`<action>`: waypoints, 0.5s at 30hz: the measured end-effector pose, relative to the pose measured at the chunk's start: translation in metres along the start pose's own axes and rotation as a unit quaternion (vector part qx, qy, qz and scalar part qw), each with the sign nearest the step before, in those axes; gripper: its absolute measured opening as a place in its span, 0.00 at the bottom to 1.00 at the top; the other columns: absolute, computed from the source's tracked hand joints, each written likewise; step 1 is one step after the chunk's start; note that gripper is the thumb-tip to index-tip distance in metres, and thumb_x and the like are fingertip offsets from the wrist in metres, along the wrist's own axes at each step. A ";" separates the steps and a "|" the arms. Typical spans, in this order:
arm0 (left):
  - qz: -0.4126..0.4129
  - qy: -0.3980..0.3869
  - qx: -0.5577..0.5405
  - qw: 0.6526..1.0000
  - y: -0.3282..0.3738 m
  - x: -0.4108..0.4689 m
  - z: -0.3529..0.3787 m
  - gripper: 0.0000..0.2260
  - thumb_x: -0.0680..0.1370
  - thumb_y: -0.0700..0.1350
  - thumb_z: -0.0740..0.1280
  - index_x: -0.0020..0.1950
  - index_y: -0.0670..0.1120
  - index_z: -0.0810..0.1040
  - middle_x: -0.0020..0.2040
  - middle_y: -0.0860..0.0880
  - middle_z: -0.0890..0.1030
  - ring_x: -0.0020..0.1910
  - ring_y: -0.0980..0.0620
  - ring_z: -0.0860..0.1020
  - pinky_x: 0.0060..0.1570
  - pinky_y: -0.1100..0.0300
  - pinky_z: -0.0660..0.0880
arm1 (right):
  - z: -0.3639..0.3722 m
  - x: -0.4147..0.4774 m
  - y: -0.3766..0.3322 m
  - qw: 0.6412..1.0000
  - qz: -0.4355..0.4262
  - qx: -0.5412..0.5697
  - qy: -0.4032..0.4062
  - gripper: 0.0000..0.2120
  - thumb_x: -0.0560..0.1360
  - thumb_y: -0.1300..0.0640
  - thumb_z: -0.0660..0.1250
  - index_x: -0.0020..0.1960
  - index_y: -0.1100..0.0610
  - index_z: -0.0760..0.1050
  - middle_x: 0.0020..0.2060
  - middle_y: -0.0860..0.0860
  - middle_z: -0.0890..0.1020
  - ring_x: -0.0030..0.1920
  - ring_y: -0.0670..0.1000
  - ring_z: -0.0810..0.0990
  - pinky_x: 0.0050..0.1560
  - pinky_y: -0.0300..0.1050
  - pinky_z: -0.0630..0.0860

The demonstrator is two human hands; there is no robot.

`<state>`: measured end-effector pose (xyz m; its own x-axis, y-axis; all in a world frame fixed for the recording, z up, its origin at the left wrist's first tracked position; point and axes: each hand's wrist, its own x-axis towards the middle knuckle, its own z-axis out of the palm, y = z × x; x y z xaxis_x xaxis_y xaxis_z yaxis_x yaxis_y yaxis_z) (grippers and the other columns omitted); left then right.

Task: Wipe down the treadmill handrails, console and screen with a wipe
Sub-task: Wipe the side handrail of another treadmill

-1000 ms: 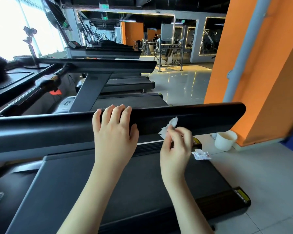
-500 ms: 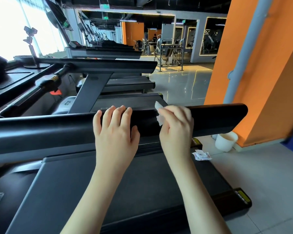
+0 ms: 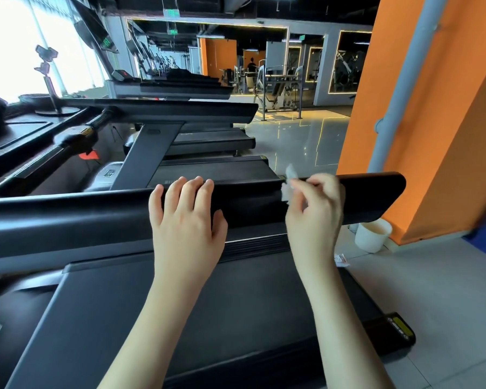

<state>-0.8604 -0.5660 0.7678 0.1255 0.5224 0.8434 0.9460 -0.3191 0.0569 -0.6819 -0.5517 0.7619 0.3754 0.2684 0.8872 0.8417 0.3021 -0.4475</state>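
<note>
A long black treadmill handrail [image 3: 82,217] runs across the view from the left to its free end at the right. My left hand [image 3: 187,220] lies flat on top of the rail near its middle, fingers draped over the far edge, holding nothing. My right hand [image 3: 316,211] pinches a small crumpled white wipe [image 3: 288,186] against the top of the rail, closer to the right end. The grey treadmill deck [image 3: 152,304] lies under my arms. The console and screen are out of sight.
A white cup [image 3: 372,234] stands on the floor by the orange pillar [image 3: 432,108], with a torn white wrapper [image 3: 341,259] beside the deck. More treadmills [image 3: 180,113] line up beyond the rail. A grey pipe [image 3: 396,88] runs down the pillar.
My right hand rose with the wipe from the rail's near face onto its top, then slid right along the rail. My left hand stayed in place.
</note>
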 end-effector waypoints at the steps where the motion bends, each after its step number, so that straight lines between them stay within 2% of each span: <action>1: -0.001 -0.001 0.000 1.000 0.001 0.000 0.000 0.18 0.73 0.45 0.63 0.60 0.39 0.78 0.58 0.42 0.80 0.61 0.38 0.75 0.66 0.40 0.62 | -0.002 0.000 0.004 1.000 0.016 -0.015 0.016 0.11 0.70 0.72 0.64 0.43 0.61 0.83 0.39 0.58 0.77 0.38 0.60 0.73 0.41 0.39 0.65; 4: -0.011 -0.001 0.003 1.000 0.003 0.001 -0.001 0.18 0.74 0.47 0.62 0.59 0.39 0.78 0.57 0.43 0.80 0.60 0.38 0.76 0.67 0.41 0.60 | -0.003 -0.020 0.003 0.998 0.040 -0.025 0.047 0.10 0.70 0.71 0.66 0.44 0.61 0.83 0.37 0.55 0.78 0.39 0.55 0.70 0.40 0.37 0.63; 9: 0.033 -0.019 -0.039 0.999 0.013 0.007 0.003 0.20 0.74 0.48 0.61 0.62 0.41 0.77 0.60 0.45 0.79 0.62 0.41 0.75 0.67 0.42 0.60 | -0.003 -0.034 0.001 0.999 0.017 0.037 0.006 0.08 0.68 0.73 0.68 0.40 0.62 0.81 0.35 0.53 0.78 0.36 0.55 0.74 0.39 0.34 0.65; 13: 0.038 -0.022 -0.037 0.998 0.019 0.006 0.007 0.19 0.73 0.47 0.61 0.61 0.41 0.78 0.60 0.44 0.79 0.61 0.40 0.76 0.66 0.44 0.62 | -0.006 -0.025 0.018 0.996 0.069 0.031 0.046 0.07 0.71 0.71 0.66 0.45 0.64 0.81 0.40 0.56 0.78 0.39 0.59 0.77 0.41 0.44 0.73; 15: 0.033 -0.017 -0.035 0.999 0.021 0.005 0.008 0.19 0.73 0.46 0.62 0.61 0.40 0.78 0.60 0.44 0.79 0.60 0.40 0.76 0.65 0.44 0.62 | -0.004 -0.036 0.016 0.995 0.083 0.027 0.057 0.10 0.71 0.72 0.65 0.49 0.65 0.81 0.44 0.58 0.77 0.42 0.60 0.78 0.43 0.45 0.74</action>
<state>-0.8378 -0.5638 0.7695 0.1981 0.5252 0.8276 0.9127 -0.4067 0.0397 -0.6803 -0.5603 0.7229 0.5522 0.2141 0.8058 0.7428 0.3126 -0.5921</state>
